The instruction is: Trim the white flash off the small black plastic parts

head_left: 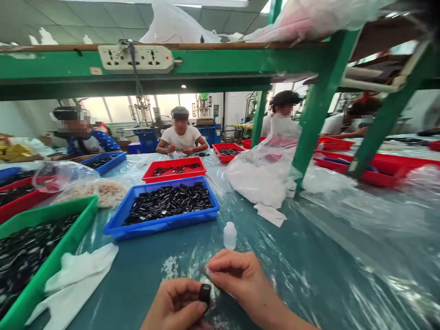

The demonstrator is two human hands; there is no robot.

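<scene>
Near the bottom middle, my left hand pinches a small glossy black piece between thumb and fingers. My right hand is just to its right and slightly higher, its thumb and fingertips pressed together. Whatever those fingertips hold is too small to name. Just beyond my right hand stands a small white plastic bottle. A patch of whitish flakes lies on the table left of the hands. Farther back, a blue tray holds a heap of similar black pieces.
At the left are a green tray of black pieces and a white cloth. A red tray sits behind the blue one. Plastic bags lie by a green post. A power strip hangs overhead. Several people work across the table.
</scene>
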